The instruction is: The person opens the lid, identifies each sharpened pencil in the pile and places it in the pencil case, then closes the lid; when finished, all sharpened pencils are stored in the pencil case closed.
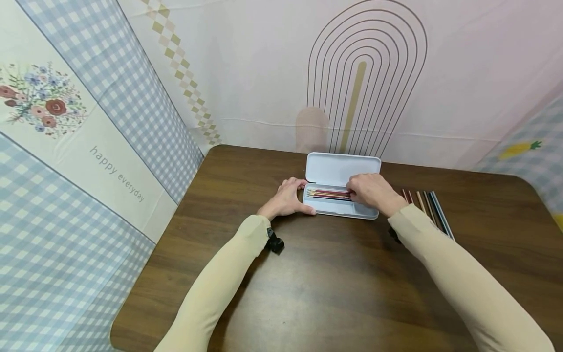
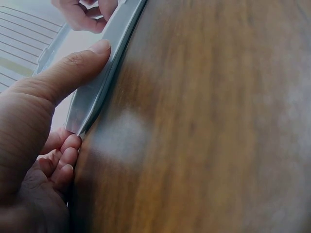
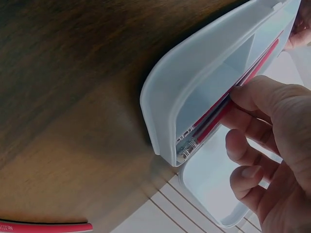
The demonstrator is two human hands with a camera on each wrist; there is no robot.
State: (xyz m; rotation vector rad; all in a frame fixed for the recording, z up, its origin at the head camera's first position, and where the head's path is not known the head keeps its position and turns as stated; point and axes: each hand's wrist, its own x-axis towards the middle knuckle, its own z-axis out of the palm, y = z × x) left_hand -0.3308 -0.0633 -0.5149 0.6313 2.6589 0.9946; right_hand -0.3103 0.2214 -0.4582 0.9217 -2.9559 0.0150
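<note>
A white pencil case (image 1: 327, 209) lies on the table with its lid (image 1: 332, 168) folded back toward the wall. Pencils (image 1: 327, 194) with pointed tips to the left lie in its rear compartment. My left hand (image 1: 287, 198) holds the case's left end, thumb along the front side and fingers around the corner. Inside the case my right hand (image 3: 272, 131) pinches red and dark pencils (image 3: 214, 116) between thumb and forefinger. Their metal-banded ends rest at the case's right end in the right wrist view. Exactly how many pencils it pinches I cannot tell.
More pencils, including a blue one (image 1: 441, 212), lie side by side on the brown table (image 1: 281, 303) right of the case, partly behind the right sleeve (image 1: 440, 249). A fabric-covered wall (image 1: 259, 88) rises behind the table's far edge.
</note>
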